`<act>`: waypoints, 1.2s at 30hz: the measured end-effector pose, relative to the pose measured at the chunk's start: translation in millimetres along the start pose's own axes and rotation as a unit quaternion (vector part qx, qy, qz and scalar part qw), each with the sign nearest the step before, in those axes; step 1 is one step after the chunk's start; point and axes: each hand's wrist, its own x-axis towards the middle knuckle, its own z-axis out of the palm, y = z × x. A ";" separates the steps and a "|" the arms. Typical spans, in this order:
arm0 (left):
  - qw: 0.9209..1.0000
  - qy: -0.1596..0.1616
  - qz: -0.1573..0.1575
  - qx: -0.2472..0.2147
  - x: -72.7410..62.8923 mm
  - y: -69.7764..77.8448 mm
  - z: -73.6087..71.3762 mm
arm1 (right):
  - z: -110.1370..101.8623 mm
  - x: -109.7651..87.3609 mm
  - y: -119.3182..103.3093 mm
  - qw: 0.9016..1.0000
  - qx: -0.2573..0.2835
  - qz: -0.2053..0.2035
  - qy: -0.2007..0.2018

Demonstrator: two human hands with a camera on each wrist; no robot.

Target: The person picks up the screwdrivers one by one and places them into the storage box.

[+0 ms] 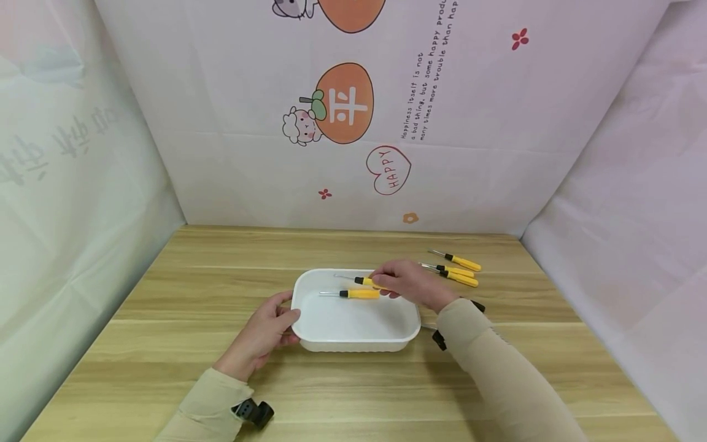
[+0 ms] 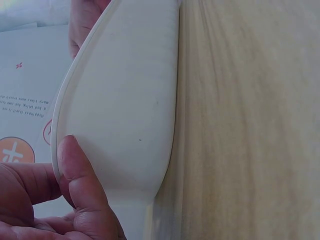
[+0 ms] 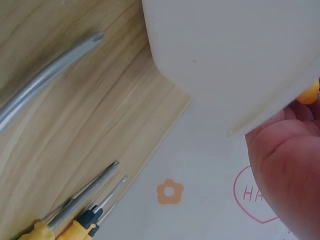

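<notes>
A white plastic tub (image 1: pixel 353 345) stands on the wooden table. My left hand (image 1: pixel 270 328) grips its left rim and wall; in the left wrist view the fingers of my left hand (image 2: pixel 82 195) pinch the edge. Over the tub's far right part, my right hand (image 1: pixel 411 283) holds a yellow-handled screwdriver (image 1: pixel 361 281) by its handle, the shaft pointing left. Below it, inside the tub, lies another yellow-handled screwdriver (image 1: pixel 359 294). In the right wrist view, the tub's wall hides most of the held screwdriver (image 3: pixel 309 94); only a bit of yellow handle shows.
Behind my right hand, several yellow-handled screwdrivers (image 1: pixel 461 270) lie on the table (image 1: pixel 221 258). One more metal shaft (image 1: pixel 428 326) sticks out from under my right wrist. A printed white sheet (image 1: pixel 469 153) rises at the table's back edge, with white sheets on both sides.
</notes>
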 end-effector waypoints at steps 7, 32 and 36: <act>1.000 0.001 0.001 0.000 0.7 -0.3 0.1 | 5.8 5.6 -2.7 1.000 -0.022 -0.001 -0.011; 1.000 -0.002 0.009 0.005 -4.0 2.4 0.8 | 26.0 18.5 -5.1 0.997 -0.066 0.006 -0.040; 1.000 -0.002 0.009 0.002 -3.9 2.2 0.7 | 28.9 19.4 -5.0 0.997 -0.065 0.012 -0.038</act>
